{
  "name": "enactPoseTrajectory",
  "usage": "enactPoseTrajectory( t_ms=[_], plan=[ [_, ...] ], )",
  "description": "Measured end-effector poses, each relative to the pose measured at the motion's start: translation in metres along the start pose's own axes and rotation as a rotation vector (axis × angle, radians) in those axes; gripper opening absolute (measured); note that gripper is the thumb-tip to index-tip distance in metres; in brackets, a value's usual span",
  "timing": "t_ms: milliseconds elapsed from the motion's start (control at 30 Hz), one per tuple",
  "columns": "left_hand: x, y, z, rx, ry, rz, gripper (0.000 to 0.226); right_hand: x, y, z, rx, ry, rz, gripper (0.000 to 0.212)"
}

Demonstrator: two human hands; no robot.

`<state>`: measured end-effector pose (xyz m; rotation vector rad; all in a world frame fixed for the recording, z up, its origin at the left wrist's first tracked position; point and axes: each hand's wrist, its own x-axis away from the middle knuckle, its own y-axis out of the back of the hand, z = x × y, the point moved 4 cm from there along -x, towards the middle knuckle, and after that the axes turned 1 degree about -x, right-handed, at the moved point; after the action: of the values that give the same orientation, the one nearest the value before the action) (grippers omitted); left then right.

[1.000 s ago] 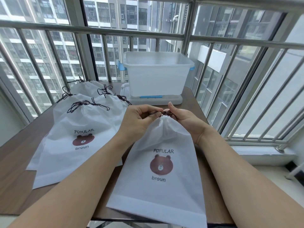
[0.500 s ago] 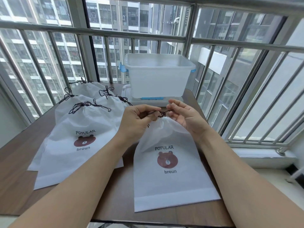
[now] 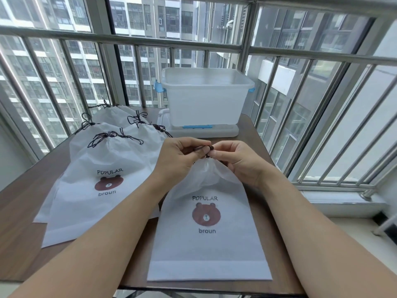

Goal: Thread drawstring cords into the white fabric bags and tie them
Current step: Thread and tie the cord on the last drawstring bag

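- Wooden table: dark brown top, metal railing just past its far and right edges.
- Clear plastic bin: at far edge, toward far right corner, blue latches on both sides, sitting on its white lid.
- Pile of tied bags: overlapping along the left side, from mid table to far left corner, necks cinched, dark cords knotted on top. Top one shows "POPULAR", a bear face, "broun".
- Bag in work: white, same print, flat at near edge right of centre, bottom hem at the table edge, neck gathered and lifted up between the hands.
- Left hand: fingers curled, thumb and forefinger pinching the dark cord just above the gathered neck.
- Right hand: fingertips pinching the same cord's other end, nearly touching the left hand.
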<state>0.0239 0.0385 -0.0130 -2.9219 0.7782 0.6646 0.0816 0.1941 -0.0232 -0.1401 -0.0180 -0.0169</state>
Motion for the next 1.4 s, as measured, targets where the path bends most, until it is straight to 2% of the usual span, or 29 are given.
enactPoseTrajectory(
  t_ms=[100,333,567,767,900,1067,1100,1200,1233,1333,1400],
  plan=[
    [0.001,0.000,-0.001,0.005,0.013,-0.004,0.015,-0.003,0.000,-0.001,-0.024,0.010,-0.012,0.006],
    [0.003,0.001,-0.003,-0.003,0.010,-0.030,0.013,0.001,-0.001,0.003,-0.160,-0.005,0.058,0.007],
    [0.002,0.005,-0.006,-0.104,-0.098,-0.067,0.015,-0.003,0.004,0.003,-0.274,0.035,-0.022,0.011],
    [0.002,0.003,-0.003,-0.112,-0.083,-0.056,0.016,-0.005,0.002,0.002,-0.346,0.013,-0.015,0.011],
    [0.002,0.001,-0.005,-0.149,-0.119,-0.032,0.021,-0.003,-0.001,-0.001,-0.336,-0.101,0.022,0.029],
    [0.002,0.002,-0.010,-0.334,-0.282,-0.079,0.017,-0.009,-0.002,-0.006,-0.437,-0.160,-0.053,0.059],
    [0.002,0.002,-0.011,-0.361,-0.310,-0.088,0.016,-0.009,-0.003,-0.005,-0.461,-0.158,-0.048,0.056],
    [0.003,0.001,-0.013,-0.374,-0.346,-0.109,0.016,-0.009,-0.001,-0.004,-0.469,-0.122,-0.087,0.023],
    [0.003,0.001,-0.014,-0.366,-0.347,-0.115,0.017,-0.009,-0.002,-0.004,-0.450,-0.112,-0.103,0.022],
    [0.002,0.000,-0.014,-0.358,-0.361,-0.134,0.018,-0.015,-0.008,-0.011,-0.508,-0.104,-0.068,0.036],
    [0.002,0.001,-0.014,-0.369,-0.371,-0.150,0.017,-0.014,-0.011,-0.009,-0.554,-0.101,-0.049,0.026]
  ],
)
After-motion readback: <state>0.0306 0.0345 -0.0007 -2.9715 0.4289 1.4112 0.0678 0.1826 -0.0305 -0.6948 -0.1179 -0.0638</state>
